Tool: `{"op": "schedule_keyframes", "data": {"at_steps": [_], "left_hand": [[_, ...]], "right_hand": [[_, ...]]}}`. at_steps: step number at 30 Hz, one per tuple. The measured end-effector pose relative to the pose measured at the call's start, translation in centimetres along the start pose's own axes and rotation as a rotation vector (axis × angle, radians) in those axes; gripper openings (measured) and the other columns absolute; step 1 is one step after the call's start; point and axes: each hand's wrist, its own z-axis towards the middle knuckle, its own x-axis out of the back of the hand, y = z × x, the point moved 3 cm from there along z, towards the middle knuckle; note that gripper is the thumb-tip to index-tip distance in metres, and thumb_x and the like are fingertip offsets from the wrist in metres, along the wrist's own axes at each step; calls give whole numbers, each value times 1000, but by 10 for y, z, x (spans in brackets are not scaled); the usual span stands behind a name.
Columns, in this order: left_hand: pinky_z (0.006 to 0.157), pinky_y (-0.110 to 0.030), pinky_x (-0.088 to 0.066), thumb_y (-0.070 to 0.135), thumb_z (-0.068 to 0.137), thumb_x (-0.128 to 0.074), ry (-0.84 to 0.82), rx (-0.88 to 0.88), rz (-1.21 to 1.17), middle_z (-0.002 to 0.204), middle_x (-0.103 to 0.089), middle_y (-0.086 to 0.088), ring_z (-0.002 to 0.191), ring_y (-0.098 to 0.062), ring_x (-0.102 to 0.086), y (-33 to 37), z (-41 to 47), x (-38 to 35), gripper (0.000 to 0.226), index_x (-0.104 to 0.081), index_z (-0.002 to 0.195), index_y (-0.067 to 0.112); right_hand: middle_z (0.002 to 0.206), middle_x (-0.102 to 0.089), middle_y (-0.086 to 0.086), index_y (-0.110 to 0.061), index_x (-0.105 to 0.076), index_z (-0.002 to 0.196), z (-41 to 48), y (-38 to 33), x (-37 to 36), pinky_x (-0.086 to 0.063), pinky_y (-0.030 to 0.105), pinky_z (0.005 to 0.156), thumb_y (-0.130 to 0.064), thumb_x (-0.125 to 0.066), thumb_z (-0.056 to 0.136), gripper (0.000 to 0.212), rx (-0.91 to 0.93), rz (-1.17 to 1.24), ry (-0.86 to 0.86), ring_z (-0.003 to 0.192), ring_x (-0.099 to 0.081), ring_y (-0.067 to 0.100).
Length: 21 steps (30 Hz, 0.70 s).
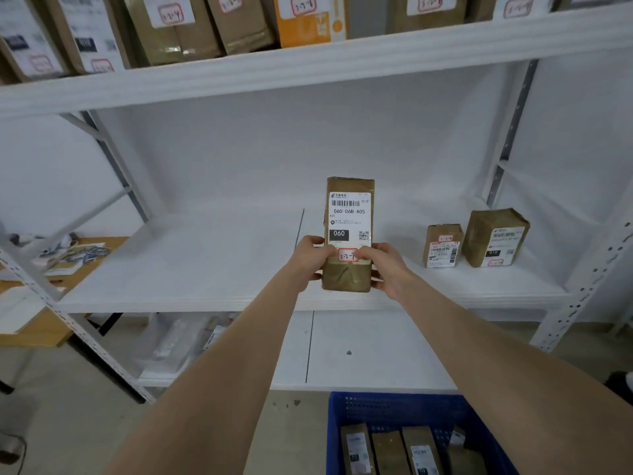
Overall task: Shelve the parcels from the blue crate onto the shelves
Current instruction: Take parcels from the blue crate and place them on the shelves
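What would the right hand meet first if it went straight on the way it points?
The right hand grips the parcel; beyond it the middle shelf looks free, so probably the white back wall, though depth is unclear.

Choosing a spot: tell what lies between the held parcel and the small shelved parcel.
Head view: right hand on held parcel, then bare shelf to the small parcel.

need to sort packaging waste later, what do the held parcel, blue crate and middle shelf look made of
Held parcel: looks like a cardboard box wrapped in glossy brown tape, going by sheen and wrinkles, with a white paper label. Blue crate: likely moulded plastic, its wall perforated. Middle shelf: smooth matte white board, painted metal or laminate; cannot tell which.
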Motion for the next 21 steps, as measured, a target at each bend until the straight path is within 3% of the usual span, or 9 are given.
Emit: {"op": "schedule_keyframes", "data": {"at_steps": [8,17,21], "left_hand": [[92,-46,-52,22,88,-61,-116,-111,52,117,-62,-6,102,-28,-63,48,3,34,58,-37,141,24],[80,-41,-56,17,87,-60,-270,-271,170,101,-62,-3,87,-23,-64,107,-36,74,51,-37,132,18],[82,-43,-56,19,86,-61,-320,-336,189,113,-62,-9,96,-27,-65,137,-62,77,51,-37,131,18]], "right_hand": [[95,-66,5,-10,-50,117,-12,-46,-29,-50,31,69,-2,-65,80,40,130,-46,69,79,-62,17],[102,-70,6,-11,-50,116,-74,-81,-63,-54,37,78,-26,-80,77,52,277,-5,215,86,-66,17],[101,-70,5,-10,-50,116,-105,-105,-62,-53,36,77,-28,-81,75,55,349,-15,278,87,-67,17]]}}
